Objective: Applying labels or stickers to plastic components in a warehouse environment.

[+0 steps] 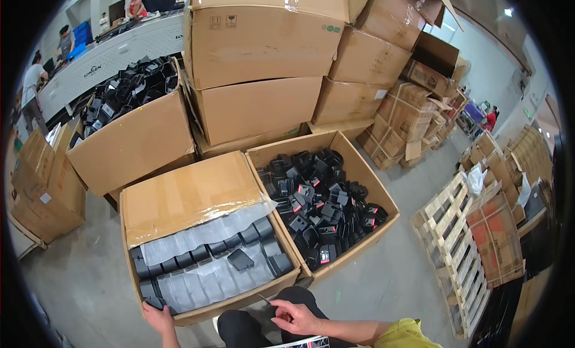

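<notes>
At the near left corner of an open cardboard box (197, 315), my left hand (159, 319) is closed on a small black plastic case (157, 303). The box holds rows of similar black cases (185, 259) with translucent white wrapping (206, 288) between them. One loose black case (241, 260) lies on top of the wrapping. Over my lap, my right hand (297, 318) pinches a thin, dark, pointed strip (263, 299), too small to identify further. Below it, a sheet with printed labels (308, 343) shows at the lower edge.
A second cardboard box (356, 243) on the right is heaped with black cases, some bearing red labels. Another full box (135, 138) stands behind left. Large cartons (263, 46) are stacked at the back. A wooden pallet (449, 252) leans at right. Other people work far off.
</notes>
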`<move>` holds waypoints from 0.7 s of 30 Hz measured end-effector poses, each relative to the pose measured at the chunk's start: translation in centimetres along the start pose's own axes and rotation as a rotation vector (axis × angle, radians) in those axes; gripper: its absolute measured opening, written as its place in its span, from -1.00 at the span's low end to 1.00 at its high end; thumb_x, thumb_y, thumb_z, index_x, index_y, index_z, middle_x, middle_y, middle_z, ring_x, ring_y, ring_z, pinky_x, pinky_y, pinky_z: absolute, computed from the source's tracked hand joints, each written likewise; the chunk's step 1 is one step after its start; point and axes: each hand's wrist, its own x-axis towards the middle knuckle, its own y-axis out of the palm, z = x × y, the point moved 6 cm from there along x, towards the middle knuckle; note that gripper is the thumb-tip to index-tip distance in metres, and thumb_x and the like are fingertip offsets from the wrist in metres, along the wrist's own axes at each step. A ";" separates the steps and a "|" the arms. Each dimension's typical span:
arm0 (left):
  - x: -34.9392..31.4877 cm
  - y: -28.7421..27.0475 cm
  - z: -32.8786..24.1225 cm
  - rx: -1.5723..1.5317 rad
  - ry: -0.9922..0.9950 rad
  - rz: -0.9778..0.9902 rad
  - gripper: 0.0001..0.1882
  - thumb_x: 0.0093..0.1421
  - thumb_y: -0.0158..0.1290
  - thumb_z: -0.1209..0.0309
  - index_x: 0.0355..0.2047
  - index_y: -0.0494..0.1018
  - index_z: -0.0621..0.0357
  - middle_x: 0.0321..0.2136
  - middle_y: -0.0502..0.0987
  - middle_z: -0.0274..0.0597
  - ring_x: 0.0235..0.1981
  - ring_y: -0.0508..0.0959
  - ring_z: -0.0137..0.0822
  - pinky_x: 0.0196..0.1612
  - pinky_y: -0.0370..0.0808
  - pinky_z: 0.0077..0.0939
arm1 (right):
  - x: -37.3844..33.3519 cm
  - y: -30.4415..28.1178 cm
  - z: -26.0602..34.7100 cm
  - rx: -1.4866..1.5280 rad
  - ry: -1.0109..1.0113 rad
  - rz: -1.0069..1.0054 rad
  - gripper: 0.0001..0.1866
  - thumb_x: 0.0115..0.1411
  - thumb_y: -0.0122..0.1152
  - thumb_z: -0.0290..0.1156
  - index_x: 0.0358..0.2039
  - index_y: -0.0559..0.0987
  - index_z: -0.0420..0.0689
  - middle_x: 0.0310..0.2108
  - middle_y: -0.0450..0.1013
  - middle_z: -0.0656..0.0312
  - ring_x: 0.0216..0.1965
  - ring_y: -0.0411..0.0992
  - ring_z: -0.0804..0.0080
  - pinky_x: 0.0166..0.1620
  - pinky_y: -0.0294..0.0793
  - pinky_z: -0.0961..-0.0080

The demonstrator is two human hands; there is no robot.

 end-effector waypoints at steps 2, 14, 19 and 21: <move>0.7 0.3 -0.2 -0.033 -0.056 0.087 -0.17 -0.26 0.24 0.35 0.02 0.05 0.22 -0.15 0.32 0.08 -0.09 0.33 0.00 -0.08 0.31 -0.24 | -0.1 0.2 -0.1 0.023 -0.014 0.001 -0.48 -0.01 0.16 -0.48 -0.01 0.24 -0.14 -0.63 0.33 0.28 -0.68 0.31 0.57 -0.58 0.34 0.65; -2.6 -5.5 -3.8 -1.570 -0.215 0.567 -0.60 0.14 -0.15 0.11 -0.19 0.37 0.16 -0.30 0.46 -0.22 -0.26 0.45 -0.33 -0.26 0.43 -0.44 | -0.7 -0.2 -0.9 0.070 0.057 -0.082 -0.54 -0.04 0.16 -0.55 -0.09 0.27 -0.16 -0.57 0.36 0.35 -0.57 0.31 0.72 -0.50 0.35 0.71; -13.6 -14.4 -11.8 -2.119 -0.391 1.349 -0.45 0.16 -0.31 0.02 -0.10 0.29 0.27 -0.26 0.44 0.04 -0.31 0.49 -0.16 -0.29 0.48 -0.35 | 0.7 0.0 0.3 0.348 0.179 0.063 -0.31 -0.03 0.12 -0.58 0.08 0.01 -0.18 -0.37 0.34 0.18 -0.37 0.35 0.57 -0.28 0.36 0.67; -18.0 -15.4 -13.2 -2.199 -0.381 1.629 -0.40 0.15 -0.35 -0.01 -0.06 0.25 0.29 -0.26 0.42 0.13 -0.35 0.51 -0.14 -0.36 0.52 -0.40 | 1.6 1.1 4.2 0.541 0.169 0.156 -0.16 -0.05 0.17 -0.49 0.15 -0.12 -0.13 -0.16 0.28 0.04 -0.19 0.33 0.41 -0.19 0.36 0.60</move>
